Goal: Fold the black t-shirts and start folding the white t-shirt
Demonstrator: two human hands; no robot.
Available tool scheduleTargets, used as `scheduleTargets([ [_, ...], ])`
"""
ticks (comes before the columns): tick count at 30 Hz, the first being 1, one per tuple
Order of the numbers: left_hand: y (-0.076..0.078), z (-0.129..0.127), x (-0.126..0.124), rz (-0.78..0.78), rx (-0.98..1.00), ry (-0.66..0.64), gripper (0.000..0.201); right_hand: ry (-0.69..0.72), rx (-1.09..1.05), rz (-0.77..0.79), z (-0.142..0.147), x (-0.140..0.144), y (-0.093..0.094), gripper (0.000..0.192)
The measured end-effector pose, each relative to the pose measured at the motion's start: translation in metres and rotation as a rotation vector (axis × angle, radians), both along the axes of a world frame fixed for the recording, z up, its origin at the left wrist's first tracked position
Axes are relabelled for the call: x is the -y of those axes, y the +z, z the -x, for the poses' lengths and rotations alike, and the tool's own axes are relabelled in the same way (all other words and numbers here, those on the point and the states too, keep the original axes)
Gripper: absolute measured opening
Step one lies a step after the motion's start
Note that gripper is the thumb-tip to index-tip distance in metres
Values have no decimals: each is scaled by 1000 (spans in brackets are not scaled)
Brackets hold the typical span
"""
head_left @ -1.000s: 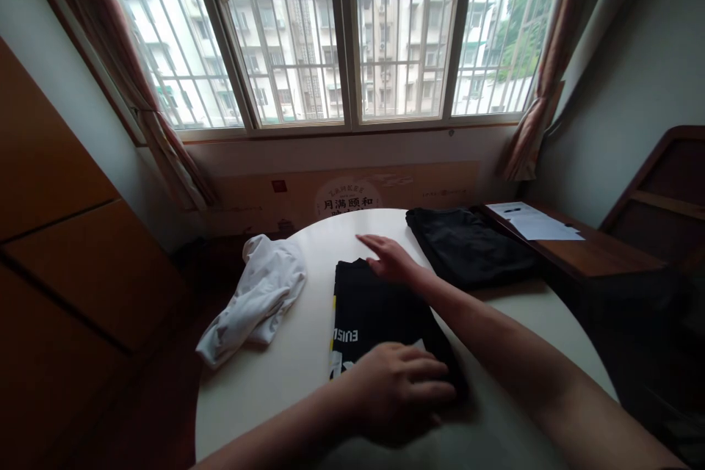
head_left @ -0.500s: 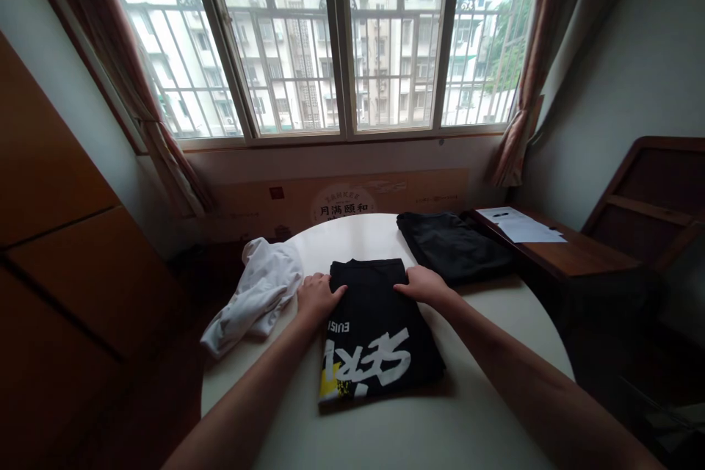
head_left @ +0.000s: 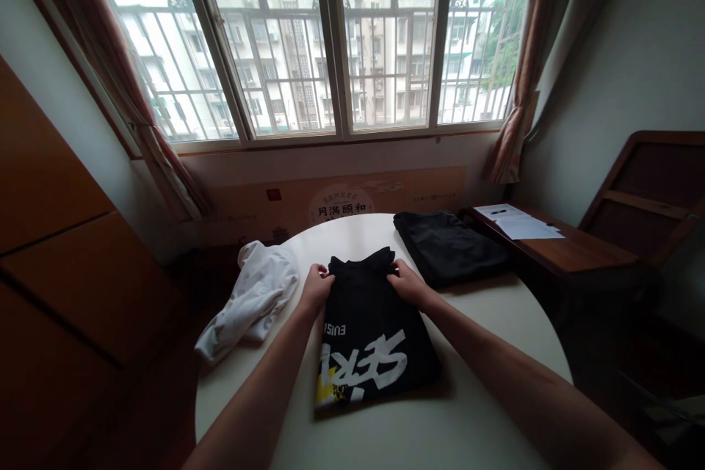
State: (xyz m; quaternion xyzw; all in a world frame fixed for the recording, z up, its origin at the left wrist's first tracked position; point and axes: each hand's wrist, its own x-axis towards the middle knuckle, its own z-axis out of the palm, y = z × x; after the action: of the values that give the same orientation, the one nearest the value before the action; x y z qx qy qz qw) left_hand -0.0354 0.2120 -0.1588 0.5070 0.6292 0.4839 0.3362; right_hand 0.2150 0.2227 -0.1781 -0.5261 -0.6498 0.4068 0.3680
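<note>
A person's two bare arms reach forward over a round white table [head_left: 485,352] set before a barred window [head_left: 330,37]. In the middle of the table lies a folded black T-shirt [head_left: 370,338], flat except at its far edge, which both hands are lifting. The left hand [head_left: 315,288] pinches the far left corner of the fold, fingers curled closed on the cloth; the right hand [head_left: 404,284] pinches the far right corner the same way, thumb over and fingers tucked beneath. Between them the edge rises in a soft, slightly rumpled ridge. The shirt looks light, limp and thin, a knit that will sag and lose its fold if taken by one point only; the two far corners, held together through all the layers, seem the steadiest place to take hold, and the smooth tabletop should let the fabric slide easily. Large white block lettering is printed on the shirt, seen upside down and partly folded under; the smaller white letters "EUIS" can be read near the left edge, and a patch of yellow print shows at the near left corner. A crumpled white garment [head_left: 250,297] lies just beside the left hand, hanging over the table's left rim. A folded dark garment [head_left: 449,253] rests at the far right of the table, near the right hand. A cardboard panel [head_left: 341,202] under the window bears the Chinese characters "月满颐和". Papers [head_left: 521,224] with a pen lie on a wooden side desk [head_left: 578,253] at right.
</note>
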Motion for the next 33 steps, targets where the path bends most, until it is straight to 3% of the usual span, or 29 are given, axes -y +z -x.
scheduleTargets([
  [3,5,1,11,24,168,-101,31,55,-228,154,-5,4,4,72],
  [7,12,1,20,79,251,-222,31,189,-417,253,-18,15,17,105],
  [10,13,0,21,140,263,-231,50,256,-414,311,-20,20,21,100],
  [13,14,-2,21,143,288,-214,74,233,-371,297,-17,19,19,89],
  [17,23,-1,21,27,310,-228,80,213,-350,220,-15,19,23,92],
  [20,42,-3,27,-83,308,-305,83,209,-355,138,-24,29,37,93],
  [23,68,-15,39,-181,268,-393,89,219,-356,40,-46,46,57,90],
  [27,100,-49,53,-354,155,-539,75,220,-279,-177,-94,66,84,82],
  [33,128,-120,40,-585,9,-685,67,112,-125,-387,-185,66,123,78],
])
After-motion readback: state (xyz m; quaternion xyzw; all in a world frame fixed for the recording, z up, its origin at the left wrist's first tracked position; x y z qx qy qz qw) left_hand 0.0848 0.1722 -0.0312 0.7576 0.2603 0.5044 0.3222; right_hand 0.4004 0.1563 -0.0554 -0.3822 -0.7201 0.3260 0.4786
